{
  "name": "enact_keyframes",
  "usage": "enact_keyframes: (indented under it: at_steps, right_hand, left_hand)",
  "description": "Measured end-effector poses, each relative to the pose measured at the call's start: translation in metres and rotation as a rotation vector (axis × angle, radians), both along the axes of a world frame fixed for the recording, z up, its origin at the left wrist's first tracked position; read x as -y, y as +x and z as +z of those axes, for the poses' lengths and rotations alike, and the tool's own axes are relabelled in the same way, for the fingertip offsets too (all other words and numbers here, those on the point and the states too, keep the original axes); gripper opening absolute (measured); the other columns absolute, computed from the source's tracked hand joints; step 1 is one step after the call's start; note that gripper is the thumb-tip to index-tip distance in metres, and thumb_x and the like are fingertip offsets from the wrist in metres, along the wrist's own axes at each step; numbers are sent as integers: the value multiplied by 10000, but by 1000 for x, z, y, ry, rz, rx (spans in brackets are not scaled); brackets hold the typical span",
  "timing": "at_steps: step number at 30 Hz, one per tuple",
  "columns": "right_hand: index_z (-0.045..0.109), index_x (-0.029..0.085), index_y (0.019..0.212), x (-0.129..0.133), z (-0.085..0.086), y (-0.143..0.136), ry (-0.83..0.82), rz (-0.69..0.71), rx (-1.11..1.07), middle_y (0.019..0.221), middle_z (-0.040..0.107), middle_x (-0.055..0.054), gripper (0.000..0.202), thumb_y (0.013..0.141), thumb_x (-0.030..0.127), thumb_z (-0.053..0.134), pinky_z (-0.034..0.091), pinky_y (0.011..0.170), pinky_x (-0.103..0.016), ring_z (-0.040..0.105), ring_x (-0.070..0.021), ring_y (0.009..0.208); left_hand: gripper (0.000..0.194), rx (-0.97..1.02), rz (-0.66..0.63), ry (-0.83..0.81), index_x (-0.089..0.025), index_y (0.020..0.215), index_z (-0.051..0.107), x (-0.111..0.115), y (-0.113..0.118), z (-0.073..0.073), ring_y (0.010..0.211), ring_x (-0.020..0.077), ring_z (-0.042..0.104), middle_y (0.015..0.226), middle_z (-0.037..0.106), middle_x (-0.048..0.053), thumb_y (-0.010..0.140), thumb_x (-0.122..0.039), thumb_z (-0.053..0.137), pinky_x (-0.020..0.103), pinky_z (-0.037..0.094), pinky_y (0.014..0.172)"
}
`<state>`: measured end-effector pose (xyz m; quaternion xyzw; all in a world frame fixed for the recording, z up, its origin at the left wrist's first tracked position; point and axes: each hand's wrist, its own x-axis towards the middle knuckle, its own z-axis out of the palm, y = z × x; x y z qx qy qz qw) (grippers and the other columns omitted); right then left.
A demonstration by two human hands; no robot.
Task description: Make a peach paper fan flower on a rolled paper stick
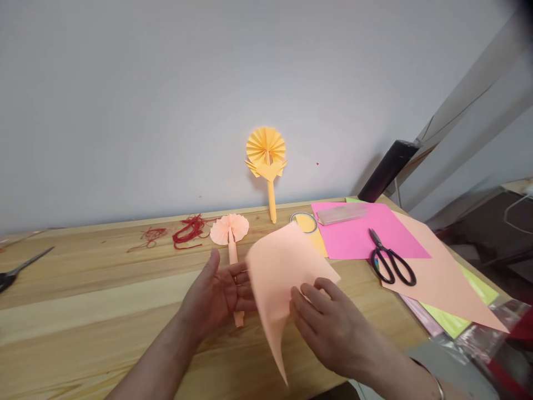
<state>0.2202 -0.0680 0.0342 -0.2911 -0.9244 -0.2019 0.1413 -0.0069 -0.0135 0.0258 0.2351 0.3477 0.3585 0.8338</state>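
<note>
A peach paper sheet (287,266), curled at its lower corner, is held up over the wooden table by my right hand (328,322), whose fingers are bent against its lower right part. My left hand (219,294) is palm up with fingers apart at the sheet's left edge, its fingertips partly hidden behind the paper. Beneath my left hand lies a peach paper fan (230,230) with a rolled handle. Against the wall leans a yellow-orange paper fan (266,147) with a heart shape on its handle.
Red string (191,230) lies at the back left; dark scissors (12,273) are at the far left. A tape roll (303,222) sits behind the sheet. On the right, black scissors (391,261) rest on pink paper (353,241) and peach paper, near a black cylinder (387,169).
</note>
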Motion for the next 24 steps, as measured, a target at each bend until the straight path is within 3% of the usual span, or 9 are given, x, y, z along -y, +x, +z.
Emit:
enact_keyframes:
  at_steps: [5, 8, 10, 12, 14, 16, 19, 21, 24]
  right_hand:
    - [634, 100, 963, -19, 0, 8, -10, 204, -13, 1147, 603, -131, 241, 821, 70, 442, 438, 815, -393, 480, -217, 1050]
    - [612, 103, 1023, -31, -7, 16, 8, 231, -27, 1214, 576, -120, 255, 841, 67, 439, 437, 841, -383, 462, -190, 1089]
    - [586, 139, 1082, -41, -13, 19, 12, 195, -101, 1235, 564, -104, 289, 852, 47, 437, 433, 857, -389, 464, -186, 1113]
    - [534, 201, 1170, -53, -17, 18, -41, 12, -383, 1219, 564, -107, 353, 863, 54, 438, 432, 882, -420, 466, -211, 1138]
    - [451, 178, 1248, -67, -16, 12, -281, -213, -781, 1224, 529, -162, 359, 889, 188, 457, 465, 860, -435, 474, -247, 1149]
    - [334, 171, 1325, -80, -11, 1, -756, -371, -1084, 1142, 567, -159, 462, 912, 363, 415, 529, 739, -391, 575, -228, 996]
    - [333, 171, 1340, -93, -3, -15, -1426, -290, -1208, 1048, 618, -131, 534, 929, 500, 240, 542, 700, -353, 636, -189, 840]
    - [244, 202, 1400, -98, -4, -22, -1430, -297, -1256, 994, 636, -94, 541, 928, 460, 303, 535, 696, -325, 634, -164, 794]
    - [69, 246, 1452, -99, -13, -20, -1205, -177, -1238, 1016, 645, -56, 599, 923, 250, 351, 517, 748, -321, 618, -133, 796]
  left_hand:
    - [749, 30, -123, -116, -123, 1139, 599, 1, -6, 8, 970, 377, 627, 989, 702, 164, 723, -715, 406, 504, 460, 827]
    - [514, -2, -151, -115, -107, 1176, 579, 3, -5, 11, 972, 364, 632, 1024, 697, 165, 764, -413, 577, 494, 463, 838]
    - [459, -25, -99, -87, -86, 1176, 580, 4, -4, 10, 971, 347, 637, 1044, 690, 178, 737, -215, 617, 471, 469, 850]
    - [447, -50, 1, -65, -74, 1165, 586, 4, -3, 8, 969, 341, 639, 1058, 684, 190, 726, -153, 625, 468, 473, 859]
    - [424, -76, 106, -53, -71, 1151, 593, 2, -3, 4, 981, 339, 635, 1072, 680, 191, 738, -159, 628, 472, 473, 873]
    - [418, -97, 188, -35, -75, 1146, 596, 0, -3, 1, 998, 337, 628, 1089, 674, 186, 741, -166, 636, 469, 473, 886]
    - [450, -96, 249, 4, -74, 1163, 587, -3, -3, -1, 1012, 344, 619, 1118, 659, 190, 729, -175, 650, 467, 481, 886]
    - [476, -89, 273, 15, -80, 1185, 576, -4, -3, -1, 1010, 348, 619, 1121, 658, 188, 723, -171, 651, 471, 492, 873]
    - [504, -108, 311, -20, -86, 1209, 561, -5, -4, 1, 1000, 345, 625, 1096, 672, 179, 717, -149, 651, 462, 513, 848]
